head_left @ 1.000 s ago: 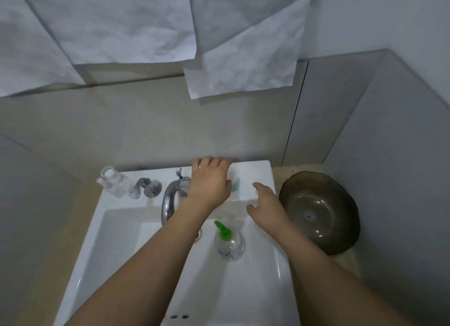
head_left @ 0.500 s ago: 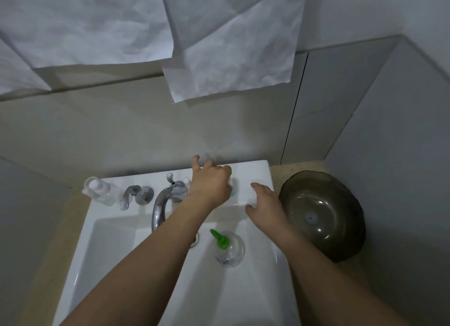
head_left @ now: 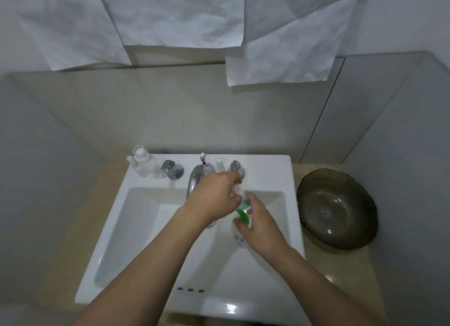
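Observation:
My left hand hangs over the white sink and grips a small clear bottle with a white cap and teal liquid. Right below it a round clear bottle with a green pump stands in the basin. My right hand lies over that bottle, with thumb and fingers curved around the green pump head. Its fingertips reach up close to the small bottle. Most of the pump bottle's body is hidden under the hand.
The chrome faucet and its two handles line the back ledge, with clear bottles at the left and a small white one. A dark glass bowl sits on the beige counter to the right. Paper sheets hang above.
My left hand has lifted the small teal bottle off the back ledge and brought it forward over the basin. My right hand left the sink rim and moved left onto the green pump bottle.

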A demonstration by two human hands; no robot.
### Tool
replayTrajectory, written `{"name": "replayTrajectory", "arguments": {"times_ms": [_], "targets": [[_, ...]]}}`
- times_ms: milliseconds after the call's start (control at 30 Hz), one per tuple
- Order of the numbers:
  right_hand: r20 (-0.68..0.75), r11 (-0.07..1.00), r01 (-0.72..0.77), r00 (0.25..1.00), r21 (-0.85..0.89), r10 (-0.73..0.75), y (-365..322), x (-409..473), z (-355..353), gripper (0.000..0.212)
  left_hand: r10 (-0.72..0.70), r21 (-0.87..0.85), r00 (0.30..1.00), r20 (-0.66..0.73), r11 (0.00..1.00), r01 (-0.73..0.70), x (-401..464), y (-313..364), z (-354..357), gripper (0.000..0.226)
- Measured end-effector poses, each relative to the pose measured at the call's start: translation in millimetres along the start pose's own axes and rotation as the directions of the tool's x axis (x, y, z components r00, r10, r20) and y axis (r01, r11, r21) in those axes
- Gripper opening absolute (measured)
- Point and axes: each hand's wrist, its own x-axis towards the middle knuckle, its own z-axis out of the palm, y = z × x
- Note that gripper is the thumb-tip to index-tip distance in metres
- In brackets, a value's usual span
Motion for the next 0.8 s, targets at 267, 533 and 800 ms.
{"name": "replayTrajectory", "arguments": {"times_ms": [267, 533, 800], "targets": [[0.163, 1.000, 0.021, 0.986, 0.011, -0.023, -14, -26, 56, 0.028, -0.151, -0.201, 0.982, 0.113, 0.965, 0.171, -72, -49, 30, 0.031], [0.346, 0.988, -0.105, 0.928, -0.111, 0.137, -15, -20, 108, 0.036, -0.325, -0.421, 0.916, 0.236, 0.815, 0.398, -103, -120, 69, 0.021], [0.371, 0.968, -0.102, 0.910, -0.228, 0.183, 10, 36, 144, 0.034, -0.269, -0.545, 0.932, 0.243, 0.757, 0.361, -58, -173, 112, 0.019]]}}
